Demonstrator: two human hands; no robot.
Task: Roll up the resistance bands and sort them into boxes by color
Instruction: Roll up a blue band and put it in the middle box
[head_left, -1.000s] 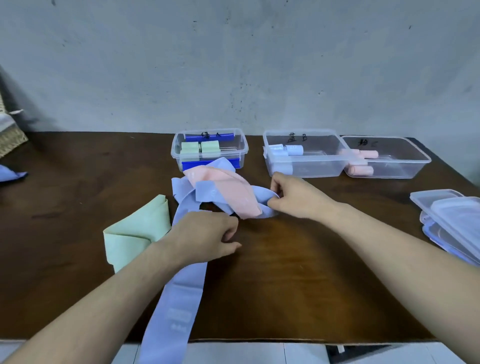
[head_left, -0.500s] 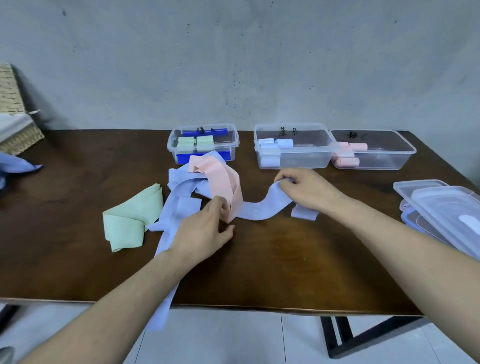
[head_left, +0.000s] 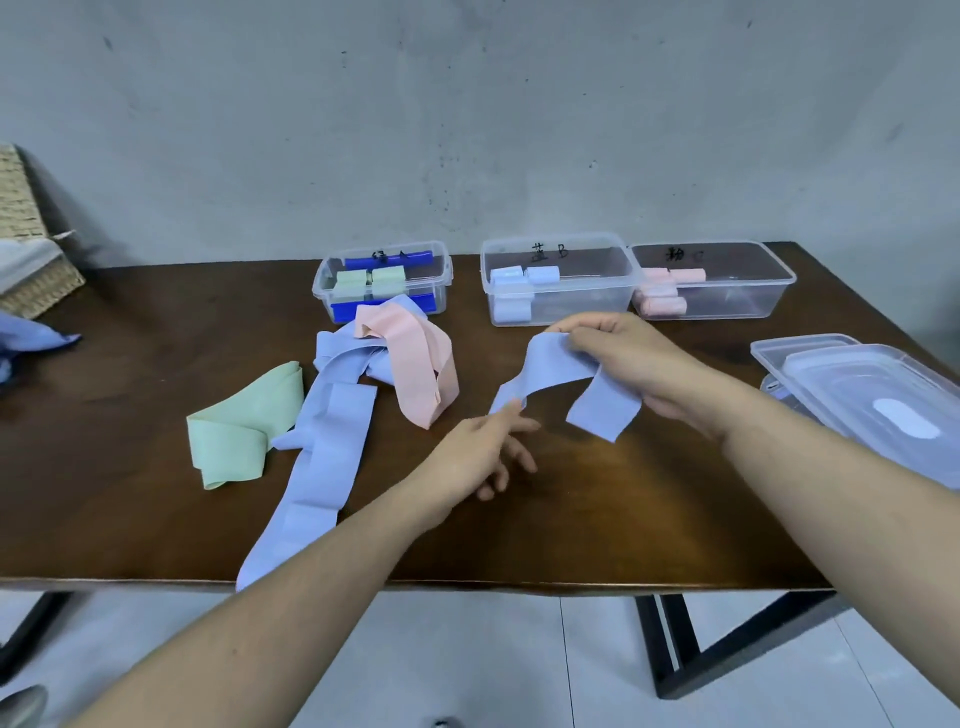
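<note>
Soft even light, faint shadows, wide-angle edge bending, slight blur

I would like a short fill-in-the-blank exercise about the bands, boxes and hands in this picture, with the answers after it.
1. The right hand holds a ____ band above the table.
2. The box farthest right contains ____ rolls.
3. The green band lies to the ____ of the pink band.
4. The left hand grips ____.

Answers: blue; pink; left; nothing
</note>
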